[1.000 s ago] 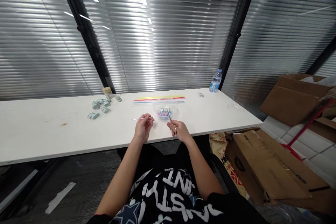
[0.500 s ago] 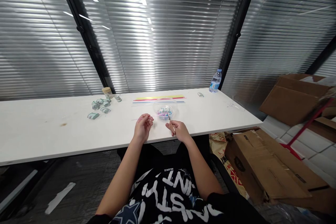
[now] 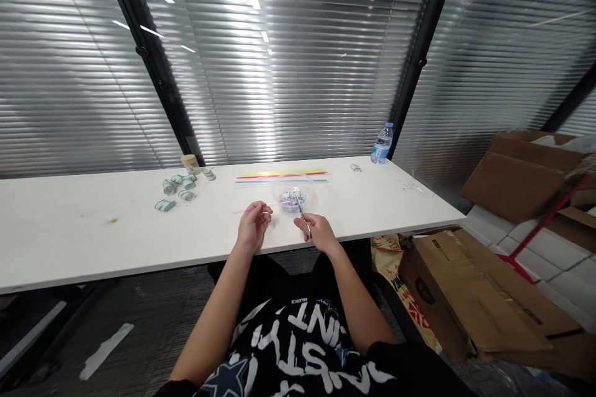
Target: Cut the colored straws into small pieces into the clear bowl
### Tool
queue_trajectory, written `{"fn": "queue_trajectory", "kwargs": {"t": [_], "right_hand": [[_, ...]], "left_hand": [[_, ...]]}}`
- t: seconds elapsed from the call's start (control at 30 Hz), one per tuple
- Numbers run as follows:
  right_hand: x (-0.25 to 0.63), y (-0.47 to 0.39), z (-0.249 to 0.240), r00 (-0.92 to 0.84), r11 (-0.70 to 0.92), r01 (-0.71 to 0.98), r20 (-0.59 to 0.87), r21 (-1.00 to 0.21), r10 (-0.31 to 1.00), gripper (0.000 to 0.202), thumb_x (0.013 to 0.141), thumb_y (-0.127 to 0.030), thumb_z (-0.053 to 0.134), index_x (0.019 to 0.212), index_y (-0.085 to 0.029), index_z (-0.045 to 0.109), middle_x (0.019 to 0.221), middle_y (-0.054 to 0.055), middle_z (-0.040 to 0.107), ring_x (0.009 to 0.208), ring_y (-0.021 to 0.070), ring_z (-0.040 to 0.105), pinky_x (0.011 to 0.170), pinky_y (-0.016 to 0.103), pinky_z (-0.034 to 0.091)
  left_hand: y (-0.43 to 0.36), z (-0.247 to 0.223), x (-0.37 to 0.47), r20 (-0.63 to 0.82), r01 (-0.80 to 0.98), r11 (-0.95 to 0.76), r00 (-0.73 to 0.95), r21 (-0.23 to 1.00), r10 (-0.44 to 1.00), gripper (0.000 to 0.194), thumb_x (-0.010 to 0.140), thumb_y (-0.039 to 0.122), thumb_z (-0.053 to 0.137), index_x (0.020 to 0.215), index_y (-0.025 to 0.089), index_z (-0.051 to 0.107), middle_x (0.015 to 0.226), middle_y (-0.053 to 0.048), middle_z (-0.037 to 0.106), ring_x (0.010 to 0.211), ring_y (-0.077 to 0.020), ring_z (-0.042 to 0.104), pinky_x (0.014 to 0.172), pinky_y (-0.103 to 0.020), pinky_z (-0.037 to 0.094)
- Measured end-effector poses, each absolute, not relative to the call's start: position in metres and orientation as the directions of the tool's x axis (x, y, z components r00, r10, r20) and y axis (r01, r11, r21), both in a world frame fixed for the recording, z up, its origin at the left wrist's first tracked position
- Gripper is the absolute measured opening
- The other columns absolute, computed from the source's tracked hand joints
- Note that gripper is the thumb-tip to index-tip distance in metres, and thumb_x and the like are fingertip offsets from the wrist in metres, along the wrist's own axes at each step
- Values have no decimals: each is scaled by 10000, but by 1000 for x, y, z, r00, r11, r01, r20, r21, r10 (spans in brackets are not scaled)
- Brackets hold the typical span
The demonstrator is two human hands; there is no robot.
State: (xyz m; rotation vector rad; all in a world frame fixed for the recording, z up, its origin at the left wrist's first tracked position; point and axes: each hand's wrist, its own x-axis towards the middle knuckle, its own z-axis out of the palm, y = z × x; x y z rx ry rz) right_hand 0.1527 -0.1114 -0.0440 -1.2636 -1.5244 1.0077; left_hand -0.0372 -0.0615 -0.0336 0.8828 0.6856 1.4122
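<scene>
My left hand (image 3: 254, 223) is closed in a pinch on a thin pink straw (image 3: 278, 203), whose right end reaches over a clear round bowl (image 3: 311, 185). Small blue, white and purple cut pieces (image 3: 289, 203) lie at the bottom of the bowl. In my right hand (image 3: 318, 231) is a pair of scissors (image 3: 303, 219), blades pointing up over the bowl at the straw's end. Whether the blades touch the straw I cannot tell. Behind the bowl, long yellow, red and blue straws (image 3: 251, 177) lie side by side on the white table (image 3: 112, 242).
Several small clear glass-like containers (image 3: 187, 196) and a wooden-lidded jar (image 3: 189, 162) stand at the left. Another such container (image 3: 356, 167), a water bottle (image 3: 382, 144) and thin clear strands (image 3: 414, 187) are at the right. Cardboard boxes (image 3: 484, 291) sit beside the table.
Both hands stay almost in place. The pink straw and the scissors have shifted only very slightly over the bowl.
</scene>
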Motion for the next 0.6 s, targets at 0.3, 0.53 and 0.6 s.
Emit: {"fn": "queue_trajectory", "kwargs": {"t": [0.3, 0.53, 0.6], "right_hand": [[153, -113, -42, -110, 158, 242, 135, -957, 985, 504, 805, -633, 526, 645, -158, 469, 502, -27, 465, 498, 70, 433, 540, 176, 342], [153, -112, -44, -116, 141, 234, 116, -962, 986, 496, 795, -643, 536, 675, -163, 488, 505, -32, 466, 493, 74, 429, 532, 182, 338], [152, -112, -44, -108, 140, 250, 116, -958, 987, 499, 788, -648, 544, 674, -165, 488, 507, -31, 471, 496, 76, 433, 532, 184, 336]], "left_hand": [[-61, -34, -37, 103, -533, -54, 61, 844, 993, 276, 701, 329, 746, 809, 161, 556, 699, -18, 625, 537, -65, 521, 513, -164, 413], [-60, -35, -35, 114, -508, -63, 71, 859, 991, 303, 683, 336, 762, 811, 154, 556, 695, -22, 631, 530, -66, 518, 517, -170, 404], [-60, -35, -35, 123, -496, -68, 80, 866, 989, 304, 683, 334, 764, 810, 152, 556, 695, -25, 634, 529, -67, 517, 519, -171, 399]]}}
